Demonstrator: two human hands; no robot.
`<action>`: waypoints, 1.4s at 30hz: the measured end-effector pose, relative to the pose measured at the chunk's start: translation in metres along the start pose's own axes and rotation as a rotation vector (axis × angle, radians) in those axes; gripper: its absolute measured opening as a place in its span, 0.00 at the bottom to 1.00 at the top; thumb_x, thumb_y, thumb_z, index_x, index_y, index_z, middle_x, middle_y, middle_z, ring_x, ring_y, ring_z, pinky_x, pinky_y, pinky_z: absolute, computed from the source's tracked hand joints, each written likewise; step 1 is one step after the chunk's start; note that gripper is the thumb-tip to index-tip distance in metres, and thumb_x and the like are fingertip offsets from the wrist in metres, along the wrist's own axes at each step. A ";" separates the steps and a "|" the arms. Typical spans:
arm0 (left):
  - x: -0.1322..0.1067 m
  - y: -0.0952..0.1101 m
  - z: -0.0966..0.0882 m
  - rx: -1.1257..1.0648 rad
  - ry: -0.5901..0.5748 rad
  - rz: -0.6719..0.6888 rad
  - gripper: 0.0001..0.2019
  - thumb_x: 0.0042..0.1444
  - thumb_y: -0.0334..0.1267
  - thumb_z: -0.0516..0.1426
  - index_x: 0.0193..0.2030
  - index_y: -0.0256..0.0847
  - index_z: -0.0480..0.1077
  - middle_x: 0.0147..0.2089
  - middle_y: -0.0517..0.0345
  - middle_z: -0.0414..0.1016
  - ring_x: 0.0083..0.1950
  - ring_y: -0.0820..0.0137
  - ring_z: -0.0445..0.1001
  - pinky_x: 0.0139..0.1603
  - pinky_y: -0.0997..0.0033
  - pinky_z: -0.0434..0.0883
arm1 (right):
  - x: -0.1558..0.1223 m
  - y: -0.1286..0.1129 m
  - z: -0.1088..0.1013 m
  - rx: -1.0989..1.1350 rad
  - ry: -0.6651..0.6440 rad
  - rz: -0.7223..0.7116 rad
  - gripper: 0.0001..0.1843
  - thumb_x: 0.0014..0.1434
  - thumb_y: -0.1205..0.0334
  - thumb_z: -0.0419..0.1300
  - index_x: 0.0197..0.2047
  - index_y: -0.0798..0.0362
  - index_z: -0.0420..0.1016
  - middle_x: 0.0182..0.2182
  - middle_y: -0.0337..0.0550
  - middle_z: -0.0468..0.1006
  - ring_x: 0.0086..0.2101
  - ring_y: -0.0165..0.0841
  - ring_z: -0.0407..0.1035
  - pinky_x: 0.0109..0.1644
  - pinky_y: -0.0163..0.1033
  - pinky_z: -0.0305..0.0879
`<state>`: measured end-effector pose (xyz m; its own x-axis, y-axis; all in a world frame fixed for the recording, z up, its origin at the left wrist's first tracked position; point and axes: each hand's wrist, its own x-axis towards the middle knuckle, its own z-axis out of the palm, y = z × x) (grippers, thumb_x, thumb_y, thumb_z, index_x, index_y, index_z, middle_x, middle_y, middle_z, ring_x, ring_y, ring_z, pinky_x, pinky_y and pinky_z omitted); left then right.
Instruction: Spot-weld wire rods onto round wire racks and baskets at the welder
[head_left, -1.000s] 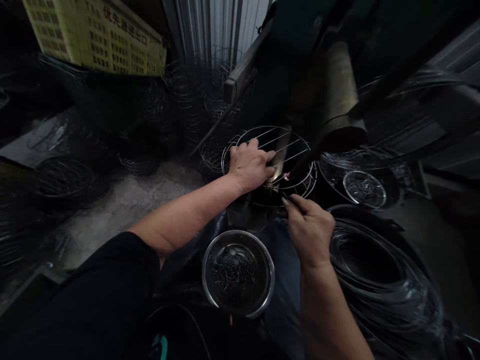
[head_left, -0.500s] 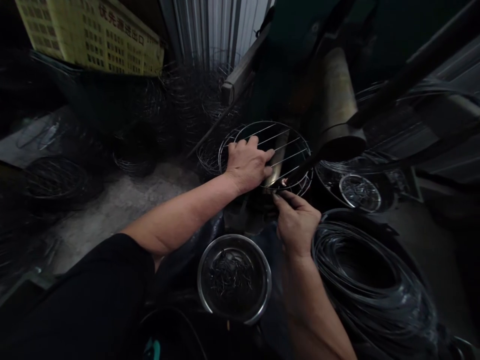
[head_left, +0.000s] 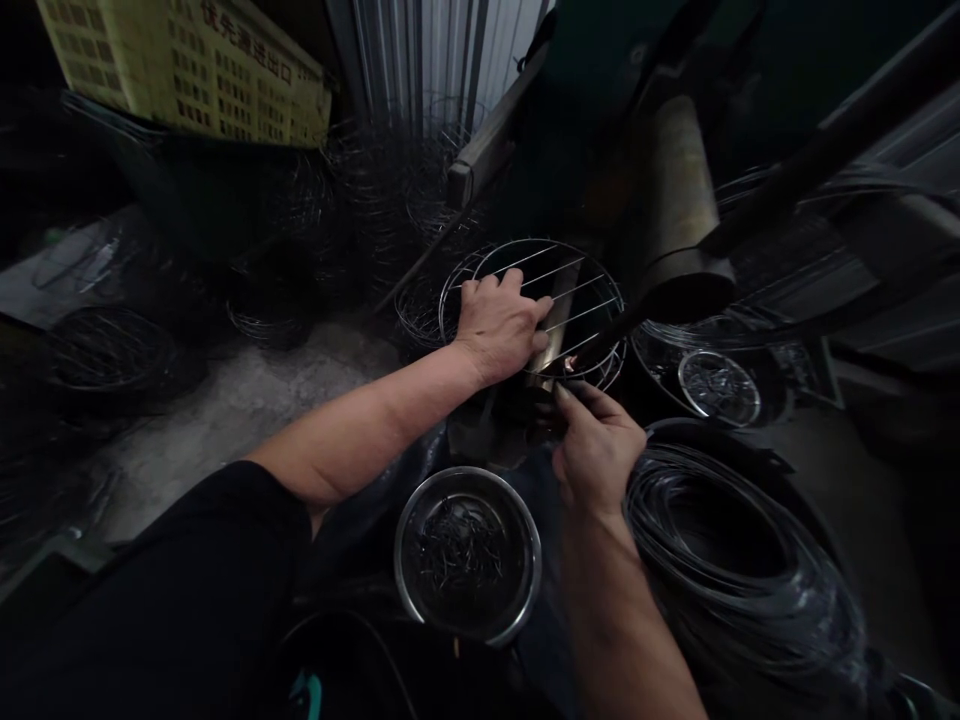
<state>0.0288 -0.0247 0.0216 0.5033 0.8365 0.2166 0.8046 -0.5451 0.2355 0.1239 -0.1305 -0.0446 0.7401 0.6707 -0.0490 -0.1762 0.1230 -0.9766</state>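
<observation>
Wire rack (head_left: 581, 313): round, with thin straight bars, a little above the centre of the frame; a pale metal bar (head_left: 553, 345) shows through the wires.
Weight and stiffness: it seems light; I expect the rim to be rather firm, but single bars could bend under a strong push.
Surface: smooth-looking metal, so it may turn or slide a little; it should not break easily.
Left hand (head_left: 501, 325): lies on the wires from above, fingers spread; how closely this grip clamps the rack, I cannot tell.
Right hand (head_left: 600, 445): thumb and forefinger together at the near rim; whether a small piece is between them, I cannot tell.
Best hold: the outer rim at left, away from the reddish tip (head_left: 570, 364), which may be hot.
Steel bowl (head_left: 398, 550): lower centre, with short dark pieces (head_left: 461, 545) inside.
</observation>
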 end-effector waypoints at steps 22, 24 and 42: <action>0.008 -0.001 0.008 -0.052 -0.040 0.015 0.18 0.57 0.46 0.58 0.55 0.56 0.76 0.54 0.49 0.68 0.53 0.53 0.69 0.50 0.55 0.60 | -0.005 0.011 -0.009 -0.288 0.113 -0.331 0.11 0.47 0.55 0.67 0.31 0.55 0.81 0.25 0.40 0.79 0.26 0.33 0.72 0.33 0.38 0.72; 0.008 -0.001 0.008 -0.056 -0.038 0.015 0.18 0.57 0.46 0.58 0.55 0.56 0.76 0.54 0.49 0.69 0.53 0.53 0.69 0.51 0.54 0.60 | -0.005 0.011 -0.008 -0.288 0.122 -0.342 0.12 0.47 0.55 0.67 0.30 0.55 0.81 0.24 0.40 0.79 0.26 0.33 0.72 0.33 0.38 0.71; 0.010 -0.002 0.004 -0.036 -0.029 0.006 0.18 0.58 0.48 0.58 0.56 0.57 0.75 0.53 0.50 0.68 0.54 0.55 0.68 0.52 0.54 0.59 | -0.005 0.021 -0.010 -0.300 0.083 -0.310 0.16 0.50 0.51 0.66 0.34 0.56 0.83 0.30 0.44 0.82 0.33 0.36 0.75 0.43 0.42 0.72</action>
<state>0.0334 -0.0146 0.0191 0.5173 0.8342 0.1910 0.7901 -0.5513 0.2680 0.1231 -0.1387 -0.0673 0.7804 0.5728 0.2508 0.2493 0.0829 -0.9649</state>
